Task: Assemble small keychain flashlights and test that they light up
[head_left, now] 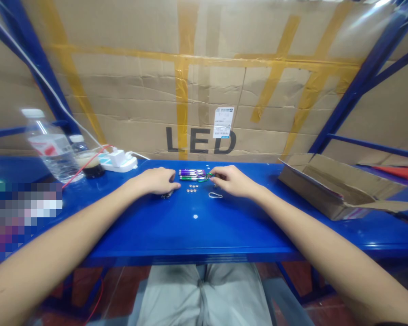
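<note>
Both my arms reach out over a blue metal table (224, 231). A small bunch of purple and green keychain flashlights (192, 174) lies between my hands. My left hand (158, 180) rests knuckles up at the left ends of the flashlights, fingers curled and touching them. My right hand (231, 179) is curled at their right ends, pinching near a green carabiner clip (208, 176). A row of small round button cells (191, 188) lies just in front of the flashlights. A loose silver carabiner (215, 195) lies below my right hand. One button cell (195, 217) sits alone nearer to me.
A clear water bottle (51, 147) and a dark-filled cup (88, 163) stand at the left, beside a white power strip (120, 160) with a red cable. An open cardboard box (340, 190) lies on the right. A taped cardboard wall marked LED (200, 140) closes the back.
</note>
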Demonstrator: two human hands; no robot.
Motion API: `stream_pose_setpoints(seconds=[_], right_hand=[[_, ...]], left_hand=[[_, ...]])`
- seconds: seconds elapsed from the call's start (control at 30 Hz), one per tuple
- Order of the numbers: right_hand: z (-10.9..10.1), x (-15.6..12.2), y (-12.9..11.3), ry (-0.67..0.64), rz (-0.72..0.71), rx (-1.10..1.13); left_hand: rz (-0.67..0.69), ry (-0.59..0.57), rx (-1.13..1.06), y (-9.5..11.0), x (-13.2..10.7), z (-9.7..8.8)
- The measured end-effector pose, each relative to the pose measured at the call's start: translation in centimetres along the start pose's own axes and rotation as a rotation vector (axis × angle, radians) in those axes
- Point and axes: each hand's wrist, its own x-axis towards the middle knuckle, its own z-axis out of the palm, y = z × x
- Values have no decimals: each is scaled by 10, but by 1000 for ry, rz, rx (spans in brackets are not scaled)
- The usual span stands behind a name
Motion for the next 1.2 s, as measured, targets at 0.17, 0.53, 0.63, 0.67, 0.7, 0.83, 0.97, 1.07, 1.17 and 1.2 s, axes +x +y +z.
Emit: stream_pose_setpoints(seconds=[0.17, 0.53, 0.63, 0.67, 0.7, 0.83, 0.97, 1.07, 1.17, 1.2], right_hand=[[8, 1, -7, -70, 184, 547], [21, 1, -18, -124, 127, 822], [21, -1, -17, -76, 89, 584], [20, -1, -17, -56, 67, 472], [19, -2, -17, -41, 38, 363], [15, -3, -20, -9, -138, 53], [14, -4, -23, -14, -243, -108], [17, -5, -21, -27, -255, -169], [19, -6, -20, -23, -258, -196], [19, -6, -19, -23, -259, -192]], left_hand=[[248, 322, -133, 20, -8, -1], [488, 453, -701, 52, -12, 22], [507, 490, -662, 51, -12, 21], [515, 500, -639, 51, -13, 19], [520, 509, -617, 51, -13, 18], [539, 535, -551, 51, -14, 17], [534, 534, -524, 50, -13, 19], [526, 542, -535, 49, -13, 20], [527, 553, -568, 50, -14, 21], [524, 552, -578, 51, -14, 21]])
